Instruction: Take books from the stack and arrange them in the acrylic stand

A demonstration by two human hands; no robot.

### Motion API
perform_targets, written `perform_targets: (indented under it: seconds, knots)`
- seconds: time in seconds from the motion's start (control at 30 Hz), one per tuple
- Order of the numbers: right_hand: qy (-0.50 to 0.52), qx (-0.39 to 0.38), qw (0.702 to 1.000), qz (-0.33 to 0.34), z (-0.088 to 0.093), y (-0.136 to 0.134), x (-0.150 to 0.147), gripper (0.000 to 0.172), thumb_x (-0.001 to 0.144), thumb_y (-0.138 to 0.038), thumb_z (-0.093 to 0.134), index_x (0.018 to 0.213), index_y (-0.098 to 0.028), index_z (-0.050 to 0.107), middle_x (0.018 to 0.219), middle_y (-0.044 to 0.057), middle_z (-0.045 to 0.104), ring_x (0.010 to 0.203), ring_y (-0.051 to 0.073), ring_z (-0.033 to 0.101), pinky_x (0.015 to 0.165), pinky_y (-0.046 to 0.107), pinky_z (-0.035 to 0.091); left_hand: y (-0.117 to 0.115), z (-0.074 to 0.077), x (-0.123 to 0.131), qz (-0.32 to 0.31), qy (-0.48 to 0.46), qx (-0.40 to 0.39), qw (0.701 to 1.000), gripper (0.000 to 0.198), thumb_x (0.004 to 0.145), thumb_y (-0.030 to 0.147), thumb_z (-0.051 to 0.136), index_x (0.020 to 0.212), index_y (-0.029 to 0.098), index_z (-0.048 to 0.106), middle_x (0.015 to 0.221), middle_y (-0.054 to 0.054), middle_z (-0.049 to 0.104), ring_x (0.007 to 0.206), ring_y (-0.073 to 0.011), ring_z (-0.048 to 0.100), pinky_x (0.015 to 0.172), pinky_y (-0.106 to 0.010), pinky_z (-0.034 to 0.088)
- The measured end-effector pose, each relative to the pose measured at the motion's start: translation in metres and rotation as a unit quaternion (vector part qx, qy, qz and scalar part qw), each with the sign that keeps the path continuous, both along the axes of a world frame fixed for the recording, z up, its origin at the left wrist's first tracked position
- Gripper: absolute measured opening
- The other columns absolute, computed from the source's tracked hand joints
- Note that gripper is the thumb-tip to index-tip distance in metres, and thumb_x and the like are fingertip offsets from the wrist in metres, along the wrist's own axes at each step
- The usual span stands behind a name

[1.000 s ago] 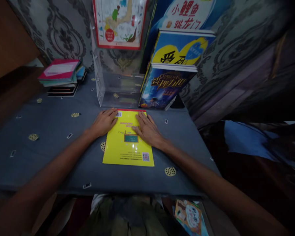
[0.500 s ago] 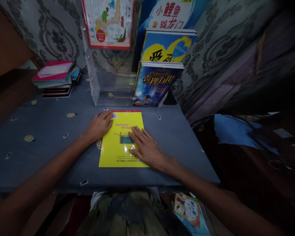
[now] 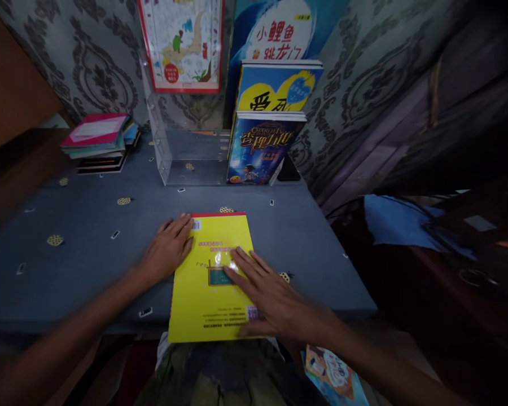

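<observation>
Patterned wall behind a table bearing a clear rack, a book stack and a yellow book.
Yellow book reaches the table's near edge, before the rack; left hand rests ungripping on its far left corner, right hand spread flat across its right side.

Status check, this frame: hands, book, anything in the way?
Left hand on yellow book, far left corner. Right hand across its right side, covering some print. Clear rack beyond, apart from book.
</observation>
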State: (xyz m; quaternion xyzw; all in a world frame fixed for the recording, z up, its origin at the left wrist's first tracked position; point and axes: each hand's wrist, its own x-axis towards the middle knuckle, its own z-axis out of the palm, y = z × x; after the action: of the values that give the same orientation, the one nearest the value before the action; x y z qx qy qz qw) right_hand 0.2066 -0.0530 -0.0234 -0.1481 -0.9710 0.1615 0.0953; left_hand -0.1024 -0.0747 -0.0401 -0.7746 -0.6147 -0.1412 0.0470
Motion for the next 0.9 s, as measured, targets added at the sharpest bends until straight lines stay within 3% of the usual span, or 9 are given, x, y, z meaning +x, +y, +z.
perform_targets:
  seconds: [0.07,0.13,0.23,0.33,0.43,0.53,0.7,0.8,0.9]
  knots:
    - [0.001,-0.012,0.999,0.038,0.005,-0.004,0.011,0.117,0.078,-0.071,0.073,0.164,-0.013,0.02,0.17,0.022,0.013,0.159,0.033,0.005,0.127,0.056,0.02,-0.006,-0.001,0.001,-0.01,0.0,0.002,1.0,0.049,0.103,0.027,0.032,0.145,0.013,0.053,0.151,-0.017,0.055,0.141,-0.029,0.052,0.115,-0.051,0.042]
    - [-0.013,-0.013,0.998,0.063,0.008,-0.007,0.02,0.119,0.073,-0.056,0.086,0.164,-0.016,0.02,0.17,0.021,0.016,0.159,0.032,0.008,0.128,0.055,0.018,-0.01,-0.002,0.002,-0.016,0.004,0.009,1.0,0.049,0.103,0.027,0.032,0.145,0.013,0.053,0.15,-0.017,0.056,0.14,-0.0282,0.052,0.115,-0.05,0.043]
    - [-0.039,0.004,0.997,0.062,0.006,-0.01,0.025,0.102,0.077,-0.019,0.085,0.162,-0.02,0.029,0.169,0.019,0.023,0.158,0.031,0.014,0.127,0.055,0.022,-0.011,-0.003,0.003,-0.013,0.013,0.02,1.0,0.047,0.102,0.025,0.034,0.142,0.012,0.055,0.148,-0.017,0.058,0.139,-0.0274,0.054,0.114,-0.049,0.043]
    - [-0.054,0.015,0.997,0.054,0.003,-0.011,0.024,0.081,0.087,-0.006,0.068,0.159,-0.022,0.036,0.166,0.019,0.03,0.157,0.029,0.019,0.125,0.056,0.027,-0.01,-0.003,0.004,-0.01,0.009,0.027,1.0,0.046,0.103,0.024,0.034,0.14,0.011,0.056,0.148,-0.018,0.058,0.138,-0.0275,0.055,0.114,-0.049,0.044]
    - [-0.043,0.021,0.997,0.053,0.003,-0.01,0.024,0.066,0.093,-0.012,0.063,0.156,-0.02,0.043,0.164,0.019,0.037,0.156,0.029,0.024,0.125,0.056,0.028,-0.01,-0.004,0.004,-0.013,0.002,0.028,1.0,0.045,0.103,0.025,0.035,0.14,0.011,0.057,0.149,-0.018,0.057,0.139,-0.028,0.054,0.113,-0.049,0.044]
    - [0.007,0.053,0.996,0.068,0.007,-0.005,0.023,0.051,0.097,-0.015,0.06,0.148,-0.02,0.053,0.153,0.016,0.054,0.152,0.028,0.037,0.124,0.056,0.031,-0.009,-0.001,0.001,-0.019,-0.014,0.02,1.0,0.045,0.103,0.028,0.037,0.138,0.012,0.059,0.148,-0.018,0.058,0.138,-0.0287,0.055,0.112,-0.05,0.046]
    - [0.165,0.046,0.982,0.076,0.022,0.016,0.01,0.038,0.103,-0.023,0.056,0.141,-0.022,0.059,0.127,0.013,0.074,0.13,0.021,0.063,0.116,0.044,0.046,-0.002,0.02,-0.013,-0.04,-0.138,-0.052,0.988,0.048,0.103,0.043,0.038,0.13,0.016,0.069,0.142,-0.014,0.064,0.131,-0.0294,0.061,0.111,-0.05,0.048]
    - [0.255,-0.059,0.963,0.056,0.04,0.033,-0.001,0.038,0.105,-0.038,0.053,0.138,-0.021,0.062,0.118,0.012,0.077,0.112,0.019,0.073,0.1,0.034,0.056,0.004,0.036,-0.021,-0.026,-0.287,-0.121,0.95,0.055,0.101,0.056,0.039,0.124,0.02,0.074,0.138,-0.01,0.068,0.129,-0.0293,0.063,0.113,-0.047,0.047]
    - [0.302,-0.155,0.94,-0.028,0.061,0.049,-0.012,0.04,0.105,-0.049,0.049,0.123,-0.023,0.072,0.105,0.008,0.08,0.097,0.02,0.077,0.088,0.031,0.061,0.009,0.041,-0.025,0.006,-0.43,-0.146,0.891,0.065,0.097,0.068,0.039,0.117,0.021,0.078,0.131,-0.009,0.072,0.127,-0.032,0.064,0.114,-0.048,0.045]
